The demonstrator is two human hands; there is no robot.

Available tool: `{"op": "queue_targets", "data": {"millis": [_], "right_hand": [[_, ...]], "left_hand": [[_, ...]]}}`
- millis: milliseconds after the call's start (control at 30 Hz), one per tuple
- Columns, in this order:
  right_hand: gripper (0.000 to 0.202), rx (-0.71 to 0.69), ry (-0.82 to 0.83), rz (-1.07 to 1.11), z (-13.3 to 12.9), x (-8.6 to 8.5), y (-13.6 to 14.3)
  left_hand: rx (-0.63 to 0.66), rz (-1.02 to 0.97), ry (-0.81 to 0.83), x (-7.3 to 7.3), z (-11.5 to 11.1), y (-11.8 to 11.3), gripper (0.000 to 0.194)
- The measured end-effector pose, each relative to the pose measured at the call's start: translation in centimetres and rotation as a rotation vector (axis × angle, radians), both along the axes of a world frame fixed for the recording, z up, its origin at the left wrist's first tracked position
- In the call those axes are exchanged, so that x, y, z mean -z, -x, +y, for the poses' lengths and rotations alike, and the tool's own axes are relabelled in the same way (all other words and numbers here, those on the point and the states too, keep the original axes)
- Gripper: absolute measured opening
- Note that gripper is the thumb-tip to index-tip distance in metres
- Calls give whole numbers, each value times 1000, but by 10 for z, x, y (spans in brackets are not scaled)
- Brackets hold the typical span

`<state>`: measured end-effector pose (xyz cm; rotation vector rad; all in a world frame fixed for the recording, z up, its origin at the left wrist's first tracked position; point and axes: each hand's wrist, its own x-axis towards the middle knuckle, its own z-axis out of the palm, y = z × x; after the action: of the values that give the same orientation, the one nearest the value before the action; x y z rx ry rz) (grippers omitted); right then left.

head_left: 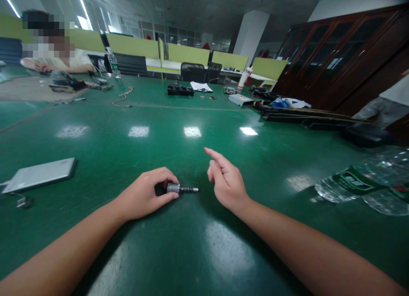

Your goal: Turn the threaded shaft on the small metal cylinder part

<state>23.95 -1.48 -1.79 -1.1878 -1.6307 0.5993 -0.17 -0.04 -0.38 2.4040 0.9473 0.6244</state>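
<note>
My left hand [150, 191] is closed around a small metal part with a shaft [173, 188], pinched between thumb and fingers low over the green table. The part has a smooth grey cylindrical body. Its thin, dark, ribbed shaft ends in a bright tip pointing right, toward my other hand; the rear of the body is hidden by my fingers. To the right of that tip, apart from it, is my right hand [227, 181]. Its index finger stretches out up and left, the other fingers are curled in, and I see nothing held in it.
A silver flat box [41, 174] with a cable lies left on the green table [179, 253]. Plastic bottles [348, 183] lie at the right. Farther back are a black tray [180, 90], papers [201, 87] and long dark strips [297, 117]. A person [57, 53] sits far left.
</note>
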Motion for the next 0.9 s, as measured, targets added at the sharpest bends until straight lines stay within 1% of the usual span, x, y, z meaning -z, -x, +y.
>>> {"op": "queue_targets", "data": {"millis": [133, 200, 300, 433, 600, 700, 800, 900], "right_hand": [[42, -11, -23, 89, -1, 0, 1], [38, 1, -11, 55, -3, -1, 2], [31, -3, -5, -70, -4, -2, 3], [28, -115, 72, -190, -3, -3, 4], [27, -331, 30, -414, -6, -4, 5], [21, -355, 19, -481, -7, -3, 6], [15, -364, 27, -491, -7, -2, 7], [15, -390, 18, -486, -6, -1, 7]], "left_hand": [[10, 14, 5, 0, 0, 0, 17], [20, 21, 9, -1, 0, 0, 16], [22, 35, 12, -1, -1, 1, 19], [10, 54, 23, -1, -1, 1, 22], [5, 63, 33, -3, -1, -1, 21], [11, 58, 27, -4, -3, -1, 21], [18, 61, 18, -2, -3, -1, 23], [26, 68, 10, -1, -2, -1, 24]]}}
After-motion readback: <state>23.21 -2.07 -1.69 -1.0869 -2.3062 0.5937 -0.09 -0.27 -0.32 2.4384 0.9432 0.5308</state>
